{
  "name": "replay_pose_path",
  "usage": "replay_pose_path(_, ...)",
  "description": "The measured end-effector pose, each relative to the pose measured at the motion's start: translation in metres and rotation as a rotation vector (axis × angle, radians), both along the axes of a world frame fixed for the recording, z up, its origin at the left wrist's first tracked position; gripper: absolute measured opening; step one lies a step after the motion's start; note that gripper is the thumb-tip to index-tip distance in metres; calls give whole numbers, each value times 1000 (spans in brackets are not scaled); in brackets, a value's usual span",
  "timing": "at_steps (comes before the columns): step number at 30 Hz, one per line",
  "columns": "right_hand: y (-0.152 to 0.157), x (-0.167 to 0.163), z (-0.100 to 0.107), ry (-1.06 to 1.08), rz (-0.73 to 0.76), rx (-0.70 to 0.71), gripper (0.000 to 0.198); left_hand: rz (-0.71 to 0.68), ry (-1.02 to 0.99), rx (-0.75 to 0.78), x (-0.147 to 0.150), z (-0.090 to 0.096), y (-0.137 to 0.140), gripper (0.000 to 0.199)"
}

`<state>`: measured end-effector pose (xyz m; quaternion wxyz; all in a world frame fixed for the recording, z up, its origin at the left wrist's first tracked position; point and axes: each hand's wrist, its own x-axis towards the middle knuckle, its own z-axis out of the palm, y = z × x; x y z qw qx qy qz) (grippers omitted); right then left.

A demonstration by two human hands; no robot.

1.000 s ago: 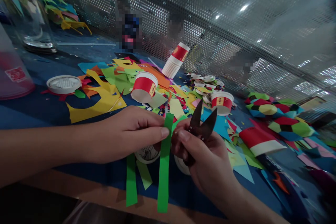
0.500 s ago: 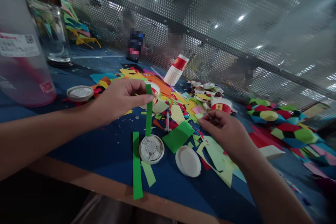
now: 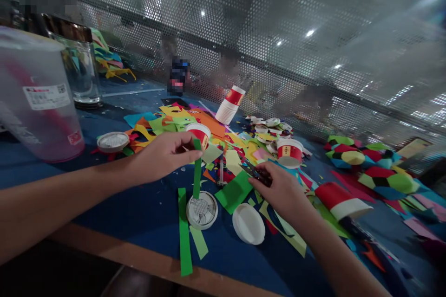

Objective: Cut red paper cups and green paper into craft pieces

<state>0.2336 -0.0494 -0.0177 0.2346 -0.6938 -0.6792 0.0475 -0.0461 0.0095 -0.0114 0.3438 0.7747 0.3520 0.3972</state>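
My left hand (image 3: 174, 153) pinches the upper end of a green paper strip (image 3: 197, 176), which hangs down to the edge of a round white lid with a drawing on it (image 3: 202, 211). Dark scissors (image 3: 258, 175) are in my right hand (image 3: 277, 185), blades pointing left, above a green paper piece (image 3: 233, 192). To the left of the drawn lid lies a second green strip (image 3: 184, 236). A pale green scrap (image 3: 199, 243) sits just below that lid. Between my forearms rests a plain white lid (image 3: 248, 223).
Coloured paper scraps (image 3: 174, 123) cover the table's middle. A stack of paper cups (image 3: 230, 106) leans behind them, with a red cup (image 3: 290, 152) nearer. At left stand a plastic cup (image 3: 38, 102) and a glass jar (image 3: 83, 72). Patchwork paper shapes (image 3: 386, 178) lie at right.
My right hand has moved left, and the scissors now show clearly over the green paper. My left hand still holds the strip. The camera view has shifted slightly.
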Motion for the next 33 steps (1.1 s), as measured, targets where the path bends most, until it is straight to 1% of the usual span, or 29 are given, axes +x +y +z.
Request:
replay_pose_path(2,0,0,0,54,-4,22,21,-69,31,-65,0,-2,0,27)
replay_pose_path(4,-1,-2,1,134,-8,39,26,-96,32,-103,0,-4,1,27)
replay_pose_path(7,-4,-9,4,304,5,31,34,-100,-29,-139,1,-7,2,25)
replay_pose_path(10,-10,-25,8,489,61,-1,40,-85,-108,-204,5,-8,-1,24)
replay_pose_path(14,-22,-51,10,653,159,-56,42,-97,-179,-293,15,-1,-14,20)
replay_pose_path(17,-32,-65,13,743,202,-56,46,-157,-171,-310,24,10,-26,26)
replay_pose_path(19,-37,-70,18,849,233,-48,47,-200,-152,-268,30,20,-31,29)
replay_pose_path(21,-41,-74,24,974,254,-54,48,-228,-128,-179,35,30,-33,29)
replay_pose_path(24,-43,-77,35,1117,201,-42,50,-246,-86,-1,42,46,-33,28)
replay_pose_path(27,-39,-76,46,1193,146,1,53,-273,-52,156,47,59,-30,29)
replay_pose_path(29,-35,-75,51,1227,126,-10,54,-293,-43,241,50,66,-29,28)
replay_pose_path(33,-31,-74,50,1318,100,-57,64,-298,-68,364,52,72,-30,28)
